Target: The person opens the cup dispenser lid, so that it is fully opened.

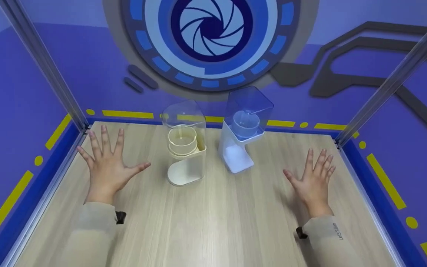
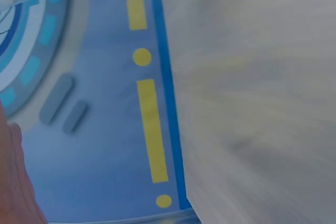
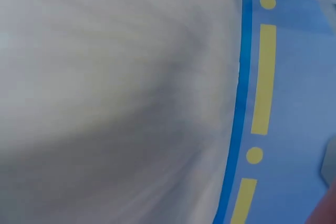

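Observation:
Two small stands with transparent covers are side by side on the wooden table [image 1: 206, 222]. The left one is a cream stand [image 1: 185, 172] with a rounded clear cover and a cream cup-shaped part inside. To its right is a white stand [image 1: 237, 159] with a squared clear cover and a bluish round part inside. My left hand [image 1: 108, 174] is spread to the left of the cream stand, touching nothing. My right hand [image 1: 314, 185], fingers extended, is held to the right of the white stand, apart from it. Each wrist view catches only a sliver of its hand.
A blue-purple wall [image 1: 87, 74] with yellow marks backs the table. Metal posts [image 1: 50, 66] rise at both back corners, and metal rails [image 1: 39, 211] run along the table's sides. Black straps [image 1: 121, 217] show at both sleeve cuffs.

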Demonstrator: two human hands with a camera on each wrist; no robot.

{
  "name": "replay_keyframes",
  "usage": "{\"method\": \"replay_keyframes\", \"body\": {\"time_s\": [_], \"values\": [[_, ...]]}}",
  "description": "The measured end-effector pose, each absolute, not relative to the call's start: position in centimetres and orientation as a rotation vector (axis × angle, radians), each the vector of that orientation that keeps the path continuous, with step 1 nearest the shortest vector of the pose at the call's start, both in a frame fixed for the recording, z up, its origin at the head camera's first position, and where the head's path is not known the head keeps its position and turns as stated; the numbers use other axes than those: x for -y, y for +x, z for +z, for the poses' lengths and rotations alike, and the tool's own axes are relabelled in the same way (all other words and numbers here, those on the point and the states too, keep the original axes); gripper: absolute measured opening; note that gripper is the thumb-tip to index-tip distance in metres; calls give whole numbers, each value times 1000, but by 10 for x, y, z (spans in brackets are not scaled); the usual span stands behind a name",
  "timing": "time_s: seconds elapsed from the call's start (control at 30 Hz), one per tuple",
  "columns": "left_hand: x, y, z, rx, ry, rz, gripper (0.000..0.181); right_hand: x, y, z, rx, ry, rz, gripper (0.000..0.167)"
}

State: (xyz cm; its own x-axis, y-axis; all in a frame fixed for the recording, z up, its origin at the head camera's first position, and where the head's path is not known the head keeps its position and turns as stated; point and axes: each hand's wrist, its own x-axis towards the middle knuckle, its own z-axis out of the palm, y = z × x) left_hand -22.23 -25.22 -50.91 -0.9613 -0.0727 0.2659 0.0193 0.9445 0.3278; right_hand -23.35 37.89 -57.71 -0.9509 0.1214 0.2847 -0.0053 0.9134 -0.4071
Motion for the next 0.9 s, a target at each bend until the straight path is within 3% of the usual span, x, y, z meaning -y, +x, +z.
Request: {"method": "replay_keyframes", "body": {"time_s": [0.17,0.57,0.9], "values": [[242,-219,-506,2756,-27,-636,140,-368,-233,-574,2706,-60,669,126],[215,-216,-513,2525,-108,-905,148,-323,-238,-566,2496,-2,937,146],[189,-222,-516,2255,-153,-1493,135,-270,-237,-557,2303,83,1216,146]]}}
